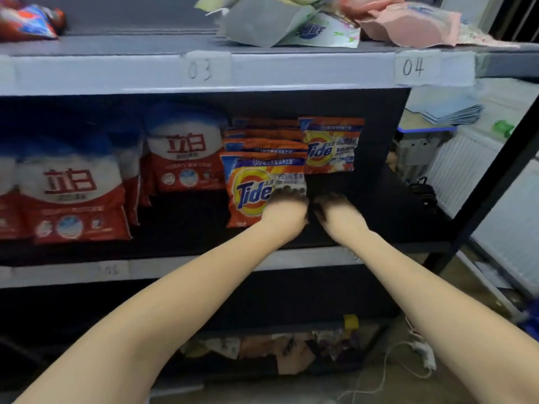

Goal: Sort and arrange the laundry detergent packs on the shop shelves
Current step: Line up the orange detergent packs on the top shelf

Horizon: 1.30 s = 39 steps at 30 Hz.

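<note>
On the middle shelf (379, 205) an orange Tide pack (250, 191) stands upright at the front of a row of several more Tide packs (262, 141). Another Tide pack (331, 147) stands alone further back to the right. My left hand (287, 212) reaches in, its fingers lying against the front pack's lower right corner. My right hand (335, 212) hovers just right of it over bare dark shelf, fingers spread, holding nothing. Both sets of fingertips are in shadow and blurred. Red-and-white detergent bags (73, 196) fill the left of the shelf.
The top shelf (291, 71), labelled 03 and 04, holds loose pink packs (408, 24), a grey-white pack (262, 24) and a red-blue one (26, 21). The bottom shelf holds jumbled packs (277, 348). A black post (481, 199) slants at the right; a white cable (420, 348) lies on the floor.
</note>
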{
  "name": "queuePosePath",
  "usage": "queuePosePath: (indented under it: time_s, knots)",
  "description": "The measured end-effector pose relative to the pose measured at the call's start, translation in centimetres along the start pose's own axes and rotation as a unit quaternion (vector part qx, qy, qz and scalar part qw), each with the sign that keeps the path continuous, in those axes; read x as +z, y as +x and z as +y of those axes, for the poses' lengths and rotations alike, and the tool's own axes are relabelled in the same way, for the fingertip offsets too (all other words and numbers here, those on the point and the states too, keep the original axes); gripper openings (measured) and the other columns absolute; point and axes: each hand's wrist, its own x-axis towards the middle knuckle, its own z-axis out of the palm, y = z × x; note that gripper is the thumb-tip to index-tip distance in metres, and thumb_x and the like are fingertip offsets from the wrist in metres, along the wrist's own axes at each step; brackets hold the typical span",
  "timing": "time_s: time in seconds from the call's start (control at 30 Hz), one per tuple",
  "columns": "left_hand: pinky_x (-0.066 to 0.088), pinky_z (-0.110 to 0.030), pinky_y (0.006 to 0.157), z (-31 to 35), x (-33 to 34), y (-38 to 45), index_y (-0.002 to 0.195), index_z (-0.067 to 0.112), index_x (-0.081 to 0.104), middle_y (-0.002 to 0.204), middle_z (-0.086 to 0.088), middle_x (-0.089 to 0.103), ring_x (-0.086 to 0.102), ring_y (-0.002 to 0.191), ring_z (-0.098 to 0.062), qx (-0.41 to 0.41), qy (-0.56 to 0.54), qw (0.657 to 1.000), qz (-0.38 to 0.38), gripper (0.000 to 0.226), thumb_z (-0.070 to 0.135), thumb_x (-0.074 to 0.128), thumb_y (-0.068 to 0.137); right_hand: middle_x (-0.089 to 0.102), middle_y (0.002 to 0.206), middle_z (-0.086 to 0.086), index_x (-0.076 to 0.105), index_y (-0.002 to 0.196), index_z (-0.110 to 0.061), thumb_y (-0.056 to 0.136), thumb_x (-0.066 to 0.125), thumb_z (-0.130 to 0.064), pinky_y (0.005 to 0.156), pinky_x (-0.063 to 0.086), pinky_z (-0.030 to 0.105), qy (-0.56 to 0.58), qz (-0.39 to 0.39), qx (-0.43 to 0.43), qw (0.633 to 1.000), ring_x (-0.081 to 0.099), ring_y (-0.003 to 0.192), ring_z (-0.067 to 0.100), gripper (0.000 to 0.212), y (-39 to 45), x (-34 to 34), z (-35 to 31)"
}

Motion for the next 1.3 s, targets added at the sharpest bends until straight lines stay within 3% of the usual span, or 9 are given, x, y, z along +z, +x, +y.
queuePosePath:
  time_s: [0.1, 0.37, 0.6, 0.77, 1.13, 1.3]
  knots:
    - [0.045, -0.036, 0.079, -3.5, -2.1, -4.4, 0.114, 0.012, 0.059, 0.115, -0.009, 0.061, 0.055, 0.105, -0.027, -0.017, 0.021, 0.999, 0.03, 0.028, 0.027, 0.046, 0.096, 0.054, 0.124, 0.015, 0.052, 0.123, -0.004, 0.093, 0.048, -0.014, 0.091, 0.042, 0.037, -0.029, 0.019, -0.057, 0.998, 0.05, 0.113, 0.032, 0.031, -2.0, -1.8, -5.7]
    - [0.043, -0.037, 0.09, -13.6, -9.4, -15.5, 0.123, 0.015, 0.058, 0.12, -0.006, 0.06, 0.052, 0.11, -0.024, -0.113, 0.082, 0.982, 0.129, 0.037, 0.033, 0.038, 0.099, 0.05, 0.131, 0.007, 0.048, 0.131, -0.01, 0.096, 0.049, -0.022, 0.1, 0.039, 0.034, 0.01, 0.084, -0.247, 0.965, 0.044, 0.121, 0.023, 0.038, -3.6, -6.6, -19.8]
    - [0.041, -0.041, 0.091, -20.7, -17.9, -21.5, 0.123, 0.016, 0.06, 0.12, -0.007, 0.06, 0.05, 0.113, -0.028, -0.205, 0.114, 0.952, 0.196, 0.036, 0.034, 0.04, 0.098, 0.05, 0.129, 0.01, 0.049, 0.131, -0.009, 0.094, 0.051, -0.02, 0.095, 0.038, 0.036, 0.068, 0.179, -0.359, 0.913, 0.044, 0.12, 0.026, 0.039, -2.8, -13.7, -29.6]
    - [0.039, -0.041, 0.094, -25.5, -22.1, -22.2, 0.123, 0.015, 0.059, 0.125, -0.008, 0.059, 0.047, 0.116, -0.028, -0.245, 0.119, 0.936, 0.222, 0.035, 0.031, 0.042, 0.098, 0.049, 0.13, 0.011, 0.049, 0.131, -0.009, 0.095, 0.048, -0.02, 0.096, 0.035, 0.035, 0.069, 0.22, -0.37, 0.9, 0.042, 0.123, 0.028, 0.037, 1.5, -17.6, -34.4]
    - [0.042, -0.039, 0.087, -40.0, -23.4, -20.1, 0.114, 0.016, 0.065, 0.118, -0.007, 0.062, 0.051, 0.112, -0.028, -0.319, 0.141, 0.907, 0.237, 0.031, 0.03, 0.043, 0.096, 0.052, 0.125, 0.014, 0.054, 0.127, -0.011, 0.093, 0.05, -0.018, 0.09, 0.04, 0.037, 0.02, 0.187, -0.331, 0.925, 0.048, 0.116, 0.031, 0.035, 16.7, -19.1, -42.3]
    - [0.043, -0.04, 0.087, -46.5, -24.9, -16.3, 0.119, 0.015, 0.062, 0.121, -0.009, 0.061, 0.051, 0.112, -0.03, -0.323, 0.165, 0.9, 0.241, 0.034, 0.031, 0.042, 0.096, 0.057, 0.12, 0.017, 0.055, 0.122, -0.003, 0.092, 0.053, -0.039, 0.085, 0.043, 0.036, -0.014, 0.182, -0.299, 0.937, 0.052, 0.111, 0.034, 0.047, 24.1, -20.6, -45.5]
